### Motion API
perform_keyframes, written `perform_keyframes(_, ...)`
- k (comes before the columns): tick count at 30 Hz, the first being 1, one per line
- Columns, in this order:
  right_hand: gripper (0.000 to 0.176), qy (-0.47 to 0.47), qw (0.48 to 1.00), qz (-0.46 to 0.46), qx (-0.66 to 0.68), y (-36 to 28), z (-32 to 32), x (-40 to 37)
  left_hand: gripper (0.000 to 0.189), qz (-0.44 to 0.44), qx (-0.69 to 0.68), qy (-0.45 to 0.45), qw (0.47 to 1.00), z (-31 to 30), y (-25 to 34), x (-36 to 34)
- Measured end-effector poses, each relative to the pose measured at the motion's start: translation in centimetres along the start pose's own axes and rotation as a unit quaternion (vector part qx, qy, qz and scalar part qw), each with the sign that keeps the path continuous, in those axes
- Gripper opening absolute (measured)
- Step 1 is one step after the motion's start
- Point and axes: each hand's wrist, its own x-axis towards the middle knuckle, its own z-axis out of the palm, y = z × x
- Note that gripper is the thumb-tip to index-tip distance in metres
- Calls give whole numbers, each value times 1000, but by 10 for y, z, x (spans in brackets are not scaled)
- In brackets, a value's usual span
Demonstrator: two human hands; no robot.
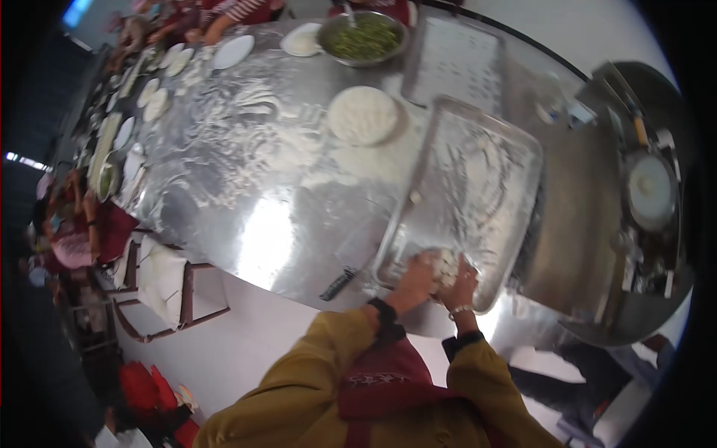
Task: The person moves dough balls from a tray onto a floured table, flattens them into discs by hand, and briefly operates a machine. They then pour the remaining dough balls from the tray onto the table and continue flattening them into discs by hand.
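Small white dough pieces (447, 268) lie in a cluster at the near end of a floured metal tray (515, 216). My left hand (418, 280) cups the cluster from the left, and my right hand (461, 290) curves round it from the right, a bracelet at its wrist. Both hands rest inside the tray with the dough pieces between them. One single small dough piece (416, 198) sits apart, near the tray's left edge. To the left of the tray a cleaver with a dark handle (338, 284) lies on the metal table (224, 216).
Beyond the tray are a large round dough (363, 116), a metal bowl of chopped greens (362, 37) and a second tray (455, 63). Flour covers the table's middle. White plates (234, 52) and other people stand farther left. A chair (160, 282) is at lower left, a wok station (652, 190) at right.
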Motion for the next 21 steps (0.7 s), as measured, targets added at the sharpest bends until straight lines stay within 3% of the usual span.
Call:
perform_keyframes(1, 109, 16, 1000, -4, 25, 5, 6, 0, 65, 13, -40, -13, 999, -28, 17, -4)
perform_keyframes(4, 93, 37, 991, 10, 125, 29, 12, 3, 69, 59, -80, -15, 995, 1, 7, 17)
perform_keyframes(6, 82, 17, 972, 33, 231, 41, 8, 13, 62, 25, -241, -1, 970, -1, 8, 29)
perform_keyframes(8, 67, -12, 885, 139, 443, 44, 8, 15, 60, -7, -353, 7, 936, -9, 13, 34)
perform_keyframes(10, 53, -36, 745, 235, 624, 36, -4, 19, 62, -30, -415, 14, 909, -6, 16, 48)
perform_keyframes(11, 44, -61, 728, 275, 625, 27, -13, 19, 59, -53, -444, 10, 894, -4, 20, 53)
perform_keyframes(14, 39, -79, 672, 319, 664, 23, -6, 30, 53, -90, -503, 2, 860, 0, 27, 65)
perform_keyframes(18, 35, 9, 726, 311, 613, -39, -11, 29, 50, -71, -543, 6, 837, -28, 13, 60)
perform_keyframes(19, 38, -3, 744, 243, 622, -55, -10, 30, 49, -68, -555, 8, 829, -42, 3, 54)
perform_keyframes(21, 39, 1, 771, 192, 607, -99, -1, 33, 48, -35, -582, 41, 811, -71, -31, 39)
